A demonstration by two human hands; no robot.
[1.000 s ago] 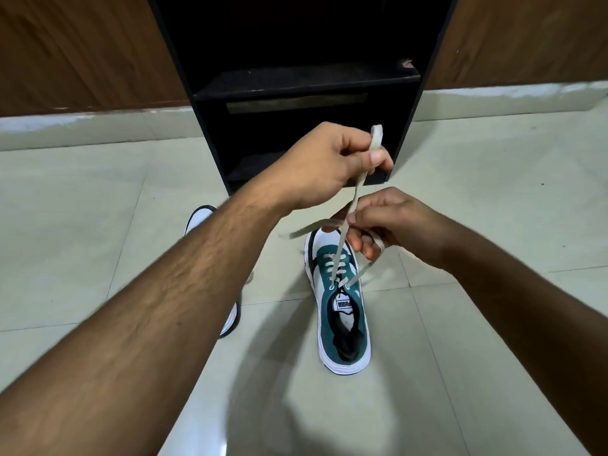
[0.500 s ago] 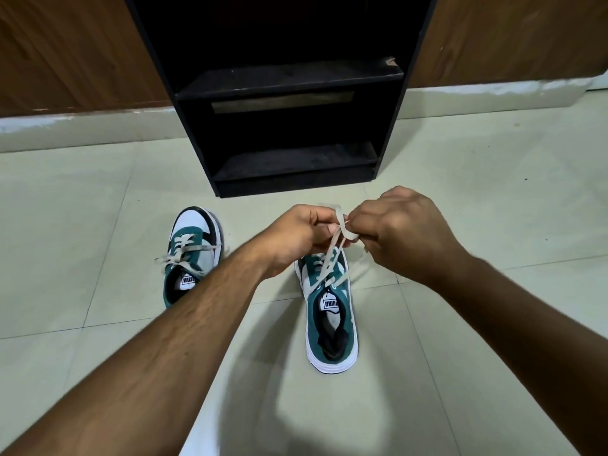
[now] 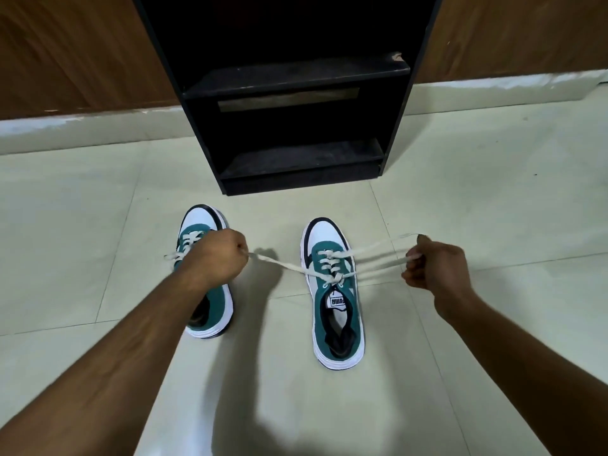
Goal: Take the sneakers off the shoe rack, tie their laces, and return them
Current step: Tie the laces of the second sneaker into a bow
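Two green-and-white sneakers stand on the tiled floor, toes toward the black shoe rack [image 3: 396,133]. The right sneaker [image 3: 335,311] has its cream lace [image 3: 286,265] stretched out sideways from a knot over the tongue. My left hand [image 3: 218,255] is closed on the left lace end, and it hovers over the left sneaker [image 3: 214,301], hiding that shoe's middle. My right hand [image 3: 434,264] is closed on the right lace strands, out to the right of the shoe. The left sneaker's lace shows a tied bow beside my wrist.
The rack's two visible shelves hold nothing. Behind it run a wooden wall [image 3: 75,51] and a pale skirting [image 3: 88,126]. Light floor tiles [image 3: 493,192] spread on all sides of the shoes.
My hands were together above the right sneaker; they have drawn apart sideways, pulling the lace taut and low. The view has tilted down and both shoes show more fully.
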